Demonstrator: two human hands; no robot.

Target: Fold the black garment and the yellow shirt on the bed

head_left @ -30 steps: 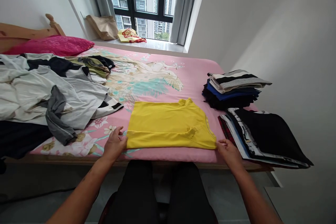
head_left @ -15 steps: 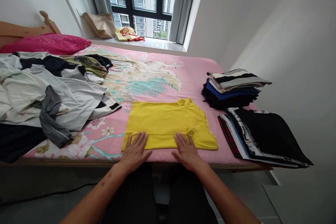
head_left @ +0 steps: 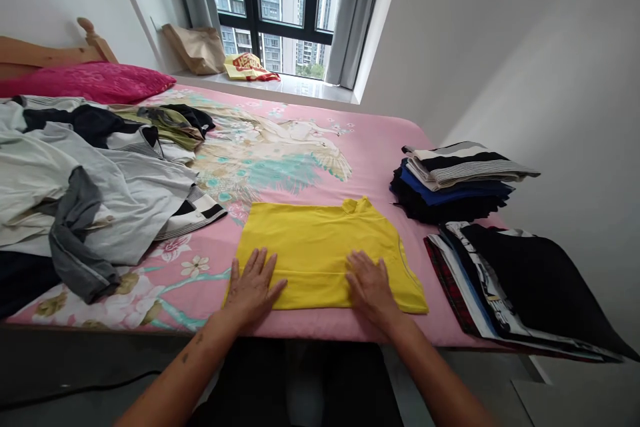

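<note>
A yellow shirt [head_left: 305, 237] lies folded on the pink flowered bedsheet [head_left: 380, 147], its collar toward the far right. A strip along its near side is folded over. My left hand [head_left: 253, 287] rests flat on the near left corner of the shirt, fingers spread. On the near right part of the shirt lies my right hand [head_left: 373, 287], its fingers stretched out and slightly blurred. Neither hand grips the cloth.
Loose clothes [head_left: 110, 180] are heaped on the left of the bed. Two folded piles stand at the right: striped, blue and black garments [head_left: 455, 180] behind, and a black-topped stack [head_left: 540, 287] at the near edge. A magenta pillow [head_left: 95, 82] lies far left.
My right hand has slid a little right and farther onto the shirt, off the crumpled bit there, which is now smooth. My left hand stays at the left corner. The view has shifted slightly.
</note>
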